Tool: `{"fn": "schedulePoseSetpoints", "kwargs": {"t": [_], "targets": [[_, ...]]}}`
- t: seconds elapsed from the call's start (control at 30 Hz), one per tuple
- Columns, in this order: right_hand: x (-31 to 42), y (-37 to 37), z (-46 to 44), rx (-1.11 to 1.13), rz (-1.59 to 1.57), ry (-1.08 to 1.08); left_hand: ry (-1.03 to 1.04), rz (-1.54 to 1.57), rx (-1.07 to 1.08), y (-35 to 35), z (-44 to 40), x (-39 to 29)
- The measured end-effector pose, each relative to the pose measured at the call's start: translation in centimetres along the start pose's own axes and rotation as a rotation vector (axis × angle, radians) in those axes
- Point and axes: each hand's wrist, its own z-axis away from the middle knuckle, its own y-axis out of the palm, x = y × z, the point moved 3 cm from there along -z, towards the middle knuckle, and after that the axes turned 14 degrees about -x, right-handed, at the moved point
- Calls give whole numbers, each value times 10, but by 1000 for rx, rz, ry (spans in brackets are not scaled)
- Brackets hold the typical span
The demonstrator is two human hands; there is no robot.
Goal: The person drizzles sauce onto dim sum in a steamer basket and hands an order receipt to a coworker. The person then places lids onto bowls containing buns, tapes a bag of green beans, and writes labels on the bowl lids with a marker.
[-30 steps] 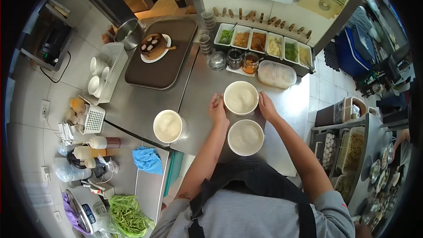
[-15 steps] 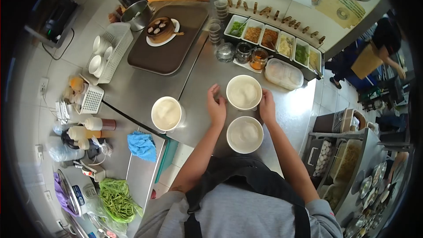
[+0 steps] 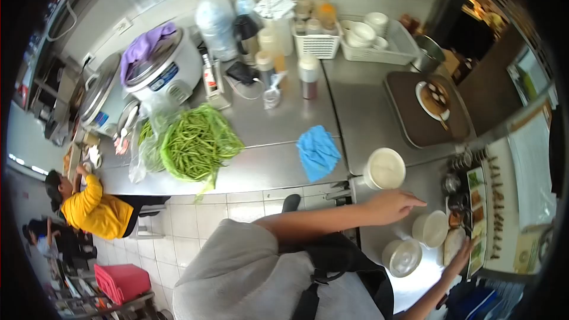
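Note:
Three white round tubs stand on the steel counter: one white tub at the back left, a second tub at the right and a third tub closest to my body. Their insides look pale. My left hand hovers between the back tub and the right one, index finger stretched out, holding nothing. Over by the topping row, my right hand lies beside a clear lidded plastic container, its fingers extended; whether it touches the container I cannot tell.
A brown tray bears a plate with a bamboo steamer. Left of the tubs lies a blue cloth. Green beans fill a bag near a rice cooker. A person in yellow sits far left. Topping containers line the right.
My view has swung left, bringing the green beans, the rice cooker and a seated person into sight. Both hands have come away from the far tub, the right one toward the lidded container.

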Motion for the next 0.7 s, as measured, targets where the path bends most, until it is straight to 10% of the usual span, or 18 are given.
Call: {"fn": "schedulePoseSetpoints", "kwargs": {"t": [0.03,0.13,0.3,0.37,0.47,0.57,0.7], "targets": [[-6,-12,-15,26,126,-390,-27,-73,-70,-43,3,-10],[161,31,50,121,-154,-156,72,-107,-474,-193,25,5],[284,135,198,495,170,-650,-524,-693,-1193,-465,86,118],[341,175,283,1039,-190,-770,-665,-861,-1315,-561,110,182],[300,260,363,1691,-66,-642,-653,-1125,-1268,-627,107,205],[358,247,347,1354,-135,-845,-698,-1221,-1046,-686,105,275],[351,277,349,1500,61,-830,-799,-945,-888,-707,91,313]]}}
